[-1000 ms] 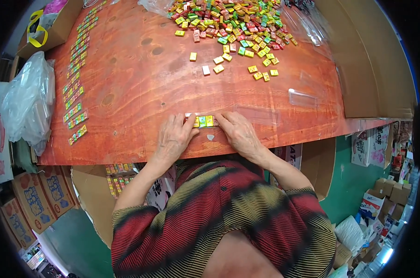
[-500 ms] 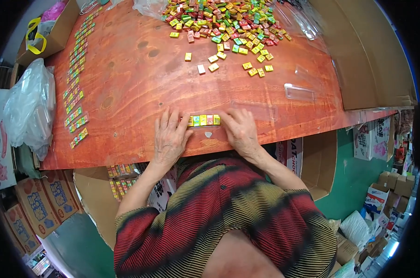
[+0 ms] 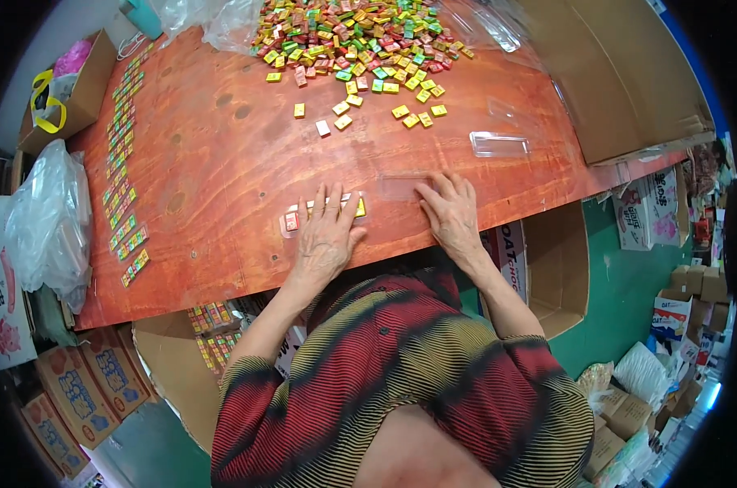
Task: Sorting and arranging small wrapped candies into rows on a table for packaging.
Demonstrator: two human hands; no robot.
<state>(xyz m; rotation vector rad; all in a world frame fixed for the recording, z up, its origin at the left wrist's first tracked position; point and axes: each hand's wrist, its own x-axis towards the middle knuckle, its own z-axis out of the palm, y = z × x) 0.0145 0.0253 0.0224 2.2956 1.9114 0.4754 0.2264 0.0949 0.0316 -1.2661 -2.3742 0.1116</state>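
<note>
Plastic tray (image 3: 284,231) of boxes (image 3: 292,220) lies under my open-fingered left hand (image 3: 328,236), near the front edge of the surface (image 3: 222,187). My right hand (image 3: 451,215) (fingers parted) sits apart.

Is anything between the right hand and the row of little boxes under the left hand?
Nothing upright shows between the right hand and the row's yellow end box. A faint clear plastic piece lies flat on the table, by the right fingertips. The left hand covers the row's middle.
</note>
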